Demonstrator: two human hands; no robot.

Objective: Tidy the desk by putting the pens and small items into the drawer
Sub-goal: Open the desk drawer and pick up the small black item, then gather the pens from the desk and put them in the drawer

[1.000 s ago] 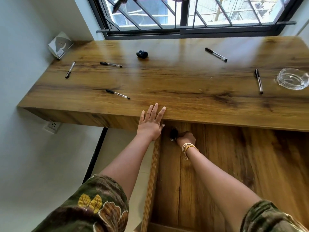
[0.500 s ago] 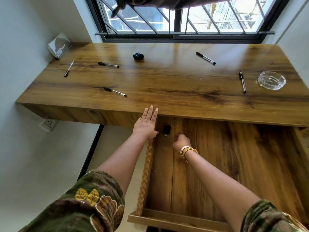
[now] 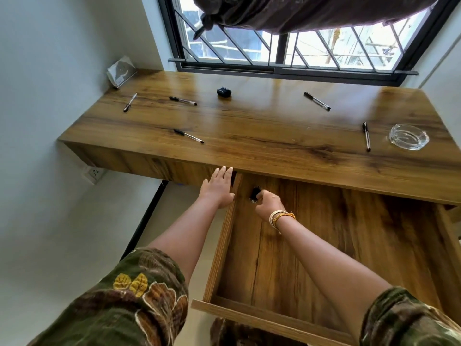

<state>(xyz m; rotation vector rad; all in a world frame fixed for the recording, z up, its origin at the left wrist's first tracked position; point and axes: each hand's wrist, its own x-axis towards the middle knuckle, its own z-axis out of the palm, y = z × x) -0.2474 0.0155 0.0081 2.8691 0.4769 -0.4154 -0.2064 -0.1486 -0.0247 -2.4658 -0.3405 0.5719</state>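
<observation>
The wooden drawer [image 3: 221, 248] stands pulled out under the desk [image 3: 274, 136]. My right hand [image 3: 268, 204] is inside it at the far left corner, fingers curled against a small black item [image 3: 255, 194] on the drawer floor. My left hand [image 3: 219, 187] lies flat with fingers apart on the desk's front face, beside the drawer's left wall. Several pens lie on the desk: one at the far left [image 3: 130, 102], one beside it [image 3: 182, 101], one nearer the front [image 3: 188, 136], one at the back right [image 3: 317, 101], one by the ashtray [image 3: 366, 136]. A black case [image 3: 223, 92] sits at the back.
A glass ashtray [image 3: 409, 140] stands at the desk's right end. A small grey box [image 3: 121, 73] leans on the wall at the back left corner. A wall socket [image 3: 93, 174] sits under the desk on the left. A barred window [image 3: 287, 51] runs behind the desk.
The drawer shows further out and the view has pulled back. My right hand, apart from the black item half a second ago, touches it again. My left hand slid from the desk top to its front face.
</observation>
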